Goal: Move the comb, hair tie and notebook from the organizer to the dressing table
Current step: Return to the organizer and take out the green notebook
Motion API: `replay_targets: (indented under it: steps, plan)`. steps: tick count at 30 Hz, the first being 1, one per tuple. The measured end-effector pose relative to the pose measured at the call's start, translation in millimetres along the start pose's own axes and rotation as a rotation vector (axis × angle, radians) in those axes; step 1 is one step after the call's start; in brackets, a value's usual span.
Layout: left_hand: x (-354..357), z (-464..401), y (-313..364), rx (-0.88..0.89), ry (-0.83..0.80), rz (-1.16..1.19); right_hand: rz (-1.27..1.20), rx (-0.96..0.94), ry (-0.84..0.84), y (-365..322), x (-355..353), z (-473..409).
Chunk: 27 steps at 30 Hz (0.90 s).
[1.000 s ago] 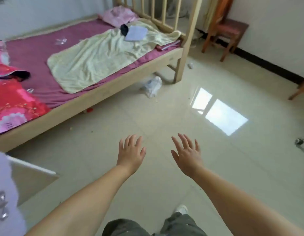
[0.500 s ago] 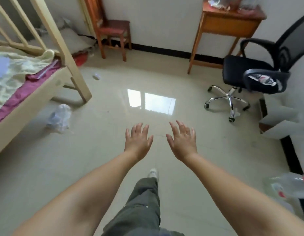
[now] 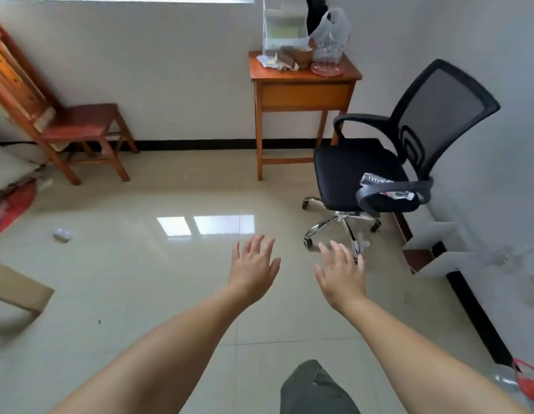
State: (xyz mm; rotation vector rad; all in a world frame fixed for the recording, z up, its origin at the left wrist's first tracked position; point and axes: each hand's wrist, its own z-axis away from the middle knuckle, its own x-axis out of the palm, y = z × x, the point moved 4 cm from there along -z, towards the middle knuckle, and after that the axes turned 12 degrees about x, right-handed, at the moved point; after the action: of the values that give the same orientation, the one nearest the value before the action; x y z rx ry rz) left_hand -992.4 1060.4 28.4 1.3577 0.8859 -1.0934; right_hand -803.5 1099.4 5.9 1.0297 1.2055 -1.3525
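Both hands were empty, my left hand (image 3: 253, 271) and right hand (image 3: 341, 277) spread wide over the floor. Far ahead stood the table (image 3: 304, 76) with the white organizer (image 3: 285, 26) on top. I could not see the comb, tie or notebook. I thought I should walk close first, then look inside.

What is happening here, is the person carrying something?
No. Both hands are empty: the left hand and the right hand are held out open above the tiled floor. Ahead, a small wooden table stands against the wall with a white organizer and clutter on top, and a black office chair is beside it. Nothing is picked up yet.
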Motion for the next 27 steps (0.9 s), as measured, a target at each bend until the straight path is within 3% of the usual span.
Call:
replay_targets:
  steps: [3, 8, 18, 27]
  plan:
    - [-3.2, -85.8, -20.3, 0.024, 0.004, -0.02, -0.03, -0.014, -0.003, -19.7, -2.7, -87.1]
    - [-15.8, -234.3, -76.3, -0.085, 0.014, -0.018, -0.073, -0.078, 0.019, -55.6, -15.5, -252.3]
    - [-90.2, -501.6, -178.8, -0.178, 0.12, 0.007, -0.036, -0.171, 0.039, -129.7, -79.6, -555.6]
    - [-158.2, -772.3, -282.3, -0.031, 0.21, -0.076, -0.111, -0.041, 0.117, -206.5, -130.0, -811.9]
